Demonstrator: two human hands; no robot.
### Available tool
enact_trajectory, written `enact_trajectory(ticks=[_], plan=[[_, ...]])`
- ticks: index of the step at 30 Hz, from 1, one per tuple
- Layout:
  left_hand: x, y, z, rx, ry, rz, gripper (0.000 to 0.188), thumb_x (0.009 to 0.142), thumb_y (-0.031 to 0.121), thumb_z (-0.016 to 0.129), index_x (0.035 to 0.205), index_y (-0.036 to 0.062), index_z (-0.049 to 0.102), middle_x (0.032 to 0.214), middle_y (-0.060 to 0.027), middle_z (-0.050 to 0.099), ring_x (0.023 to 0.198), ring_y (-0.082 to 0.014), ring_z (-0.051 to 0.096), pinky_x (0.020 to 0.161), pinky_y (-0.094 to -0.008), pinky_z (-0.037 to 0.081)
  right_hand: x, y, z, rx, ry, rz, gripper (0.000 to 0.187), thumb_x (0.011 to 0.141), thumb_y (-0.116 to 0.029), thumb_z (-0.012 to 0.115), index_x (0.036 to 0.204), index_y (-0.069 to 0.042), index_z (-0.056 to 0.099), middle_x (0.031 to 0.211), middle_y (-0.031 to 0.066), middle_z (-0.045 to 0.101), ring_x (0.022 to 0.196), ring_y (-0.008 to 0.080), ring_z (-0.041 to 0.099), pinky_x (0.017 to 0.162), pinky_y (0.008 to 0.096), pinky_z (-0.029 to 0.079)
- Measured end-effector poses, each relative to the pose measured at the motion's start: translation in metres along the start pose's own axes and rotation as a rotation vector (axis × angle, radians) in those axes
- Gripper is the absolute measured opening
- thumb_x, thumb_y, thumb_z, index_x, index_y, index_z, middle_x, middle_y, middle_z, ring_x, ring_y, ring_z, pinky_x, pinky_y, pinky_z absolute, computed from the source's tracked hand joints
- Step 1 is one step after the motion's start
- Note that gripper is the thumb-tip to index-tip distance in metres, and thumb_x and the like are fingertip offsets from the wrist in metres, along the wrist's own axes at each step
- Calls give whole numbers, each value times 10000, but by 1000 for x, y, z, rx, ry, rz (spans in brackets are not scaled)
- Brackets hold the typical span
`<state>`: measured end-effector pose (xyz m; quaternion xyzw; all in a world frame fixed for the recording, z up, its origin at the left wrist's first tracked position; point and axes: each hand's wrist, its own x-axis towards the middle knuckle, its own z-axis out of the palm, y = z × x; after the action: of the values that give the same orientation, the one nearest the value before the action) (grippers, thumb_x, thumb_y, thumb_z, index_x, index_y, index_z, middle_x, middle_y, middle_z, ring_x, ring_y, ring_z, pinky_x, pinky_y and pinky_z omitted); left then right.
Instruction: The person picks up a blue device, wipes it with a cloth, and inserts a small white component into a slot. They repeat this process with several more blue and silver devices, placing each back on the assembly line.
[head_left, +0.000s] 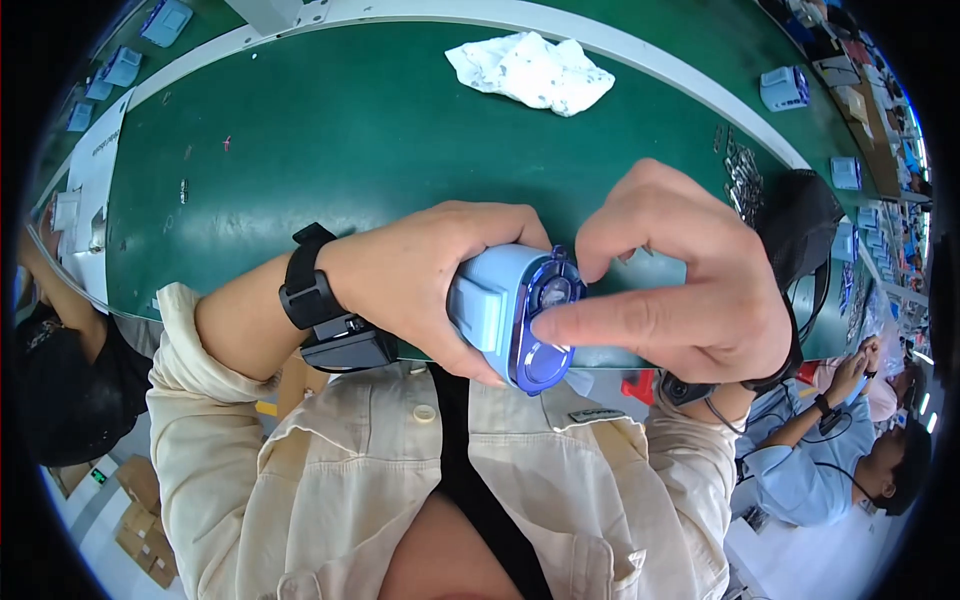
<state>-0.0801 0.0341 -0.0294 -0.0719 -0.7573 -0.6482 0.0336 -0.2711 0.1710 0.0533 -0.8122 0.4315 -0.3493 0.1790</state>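
Note:
My left hand [425, 275] wraps round a small light-blue plastic device [482, 312], fingers over its far side and thumb along the near side. The device is held just above the table's near edge, its glossy dark-blue front [545, 370] turned to the right. Round shapes show on that front. The thumb of my right hand [690, 285] rests on the dark-blue front. Its index finger is bent and stands apart from the thumb, near the front's far edge; the other fingers curl toward the palm. I see nothing held in the right hand.
A crumpled white cloth or bag [530, 72] lies on the green table [330, 130] at the back. Small metal parts [742, 180] and a black bag-like item [805, 225] are at right. Similar blue devices [785, 88] stand beyond the white rail. People sit on both sides.

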Motion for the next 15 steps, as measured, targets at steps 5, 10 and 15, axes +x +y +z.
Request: enact_trajectory(ticks=[5,10,15], plan=[[-2,-1,2,33,-36,-5,706,553,288,919,1099,38,548,1002,-80,635,880,-199,634,768,-307,509,-2,9,11,97,17,-33,186,705,-95,785,881,-54,737,836,62,603,693,212,532,576,310,396],[-4,0,2,-50,-41,-9,714,557,280,922,1111,39,541,1009,-63,630,878,-166,624,768,-293,506,2,2,9,144,68,80,157,709,-85,798,823,-32,705,811,69,615,669,207,539,574,309,398],[-5,1,0,-126,-25,-40,717,564,269,925,1119,43,531,1008,-42,619,883,-131,606,772,-283,500,2,-2,18,156,164,184,143,705,-47,786,813,-19,697,768,75,619,648,195,541,570,298,396]])
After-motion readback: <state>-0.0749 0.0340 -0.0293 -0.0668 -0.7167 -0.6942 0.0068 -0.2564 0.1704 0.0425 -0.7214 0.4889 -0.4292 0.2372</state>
